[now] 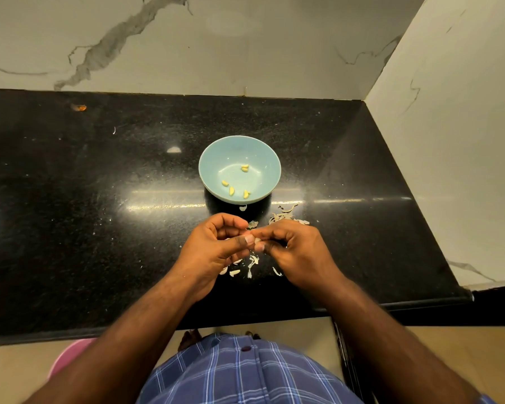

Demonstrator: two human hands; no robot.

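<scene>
The black tabletop [99, 199] catches the mess. The blue bowl [200, 170] sits just beyond the fingers [244, 242], probably so that peeled cloves [231, 191] drop in easily. The left hand [213, 246] and right hand [295, 246] meet, both pinching a garlic clove [257, 242] between them to strip it. Loose skins [252, 262] lie just beneath.

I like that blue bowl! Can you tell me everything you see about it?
The bowl is round, pale blue and glossy, like glazed ceramic. It stands upright on the black counter. Inside lie a few small yellowish peeled cloves. Papery skins lie beside its base. The left hand and right hand, pinching a garlic clove nearer the person, do not touch it.
</scene>
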